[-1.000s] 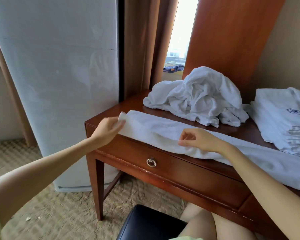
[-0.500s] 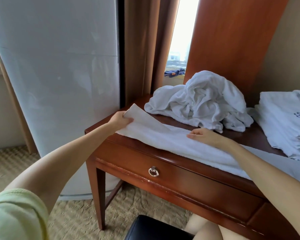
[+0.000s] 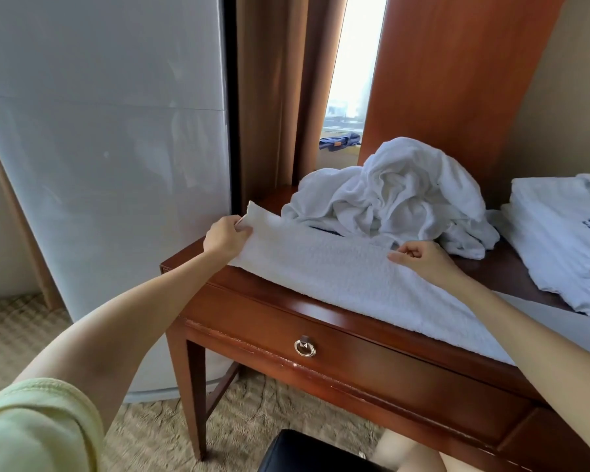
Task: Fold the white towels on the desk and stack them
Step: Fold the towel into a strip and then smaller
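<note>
A long white towel [image 3: 338,270] lies stretched along the front of the wooden desk [image 3: 372,338]. My left hand [image 3: 225,236] pinches its left end, which is lifted a little off the desk corner. My right hand [image 3: 423,258] has curled fingers on the towel's far edge near the middle and appears to pinch it. Behind the towel sits a crumpled heap of white towels [image 3: 399,199]. At the right edge lies a folded white stack [image 3: 566,240] with a blue emblem on top.
A white fridge [image 3: 99,165] stands close to the desk's left side, with brown curtains [image 3: 273,97] and a window behind. A wooden panel [image 3: 457,80] rises at the desk's back. A dark stool [image 3: 307,454] and my knee are below the drawer.
My left hand has carried the towel's left end up and away from the front edge. My right hand has slid further back to the towel's far edge. The camera has come closer.
</note>
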`<action>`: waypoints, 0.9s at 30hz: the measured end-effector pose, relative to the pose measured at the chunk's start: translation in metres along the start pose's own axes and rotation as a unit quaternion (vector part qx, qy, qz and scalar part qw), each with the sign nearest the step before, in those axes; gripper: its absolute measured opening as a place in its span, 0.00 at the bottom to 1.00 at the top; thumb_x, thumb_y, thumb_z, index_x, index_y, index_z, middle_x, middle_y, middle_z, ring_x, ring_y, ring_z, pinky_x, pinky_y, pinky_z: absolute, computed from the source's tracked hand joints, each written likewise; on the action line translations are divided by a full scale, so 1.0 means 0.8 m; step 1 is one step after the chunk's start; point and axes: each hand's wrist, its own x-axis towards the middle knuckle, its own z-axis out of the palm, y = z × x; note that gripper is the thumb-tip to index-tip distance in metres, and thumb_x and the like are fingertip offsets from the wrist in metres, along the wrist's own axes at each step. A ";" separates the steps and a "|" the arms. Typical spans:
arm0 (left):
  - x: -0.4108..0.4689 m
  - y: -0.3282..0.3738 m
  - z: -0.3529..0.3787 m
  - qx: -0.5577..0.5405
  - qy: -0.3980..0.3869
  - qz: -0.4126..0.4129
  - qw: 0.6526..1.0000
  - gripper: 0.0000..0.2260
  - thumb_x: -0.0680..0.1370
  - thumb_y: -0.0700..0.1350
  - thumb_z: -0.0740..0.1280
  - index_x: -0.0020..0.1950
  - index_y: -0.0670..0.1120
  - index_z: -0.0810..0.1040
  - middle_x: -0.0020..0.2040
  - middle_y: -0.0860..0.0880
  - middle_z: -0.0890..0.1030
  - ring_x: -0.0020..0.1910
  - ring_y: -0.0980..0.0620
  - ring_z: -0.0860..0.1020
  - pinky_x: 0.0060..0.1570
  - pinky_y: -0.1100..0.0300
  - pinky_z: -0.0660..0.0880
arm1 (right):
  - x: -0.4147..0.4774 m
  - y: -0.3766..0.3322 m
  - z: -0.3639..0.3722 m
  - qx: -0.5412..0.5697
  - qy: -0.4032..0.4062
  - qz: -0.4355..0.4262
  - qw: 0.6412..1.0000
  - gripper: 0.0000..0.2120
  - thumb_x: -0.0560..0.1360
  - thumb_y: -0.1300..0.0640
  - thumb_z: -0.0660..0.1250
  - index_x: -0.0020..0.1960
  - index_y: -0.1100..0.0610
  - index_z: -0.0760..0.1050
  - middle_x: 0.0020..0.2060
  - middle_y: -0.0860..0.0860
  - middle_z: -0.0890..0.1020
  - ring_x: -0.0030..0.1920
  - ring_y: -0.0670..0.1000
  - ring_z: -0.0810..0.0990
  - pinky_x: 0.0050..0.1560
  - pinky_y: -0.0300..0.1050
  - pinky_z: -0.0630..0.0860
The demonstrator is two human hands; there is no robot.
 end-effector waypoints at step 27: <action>-0.216 0.253 0.200 0.131 -0.345 0.465 0.804 0.22 0.82 0.58 0.53 0.77 0.57 0.60 0.78 0.53 0.57 0.77 0.54 0.52 0.76 0.48 0.47 | -0.179 0.137 -0.172 -0.274 0.166 0.152 0.935 0.22 0.65 0.31 0.70 0.46 0.48 0.79 0.43 0.47 0.83 0.51 0.52 0.79 0.56 0.46 0.67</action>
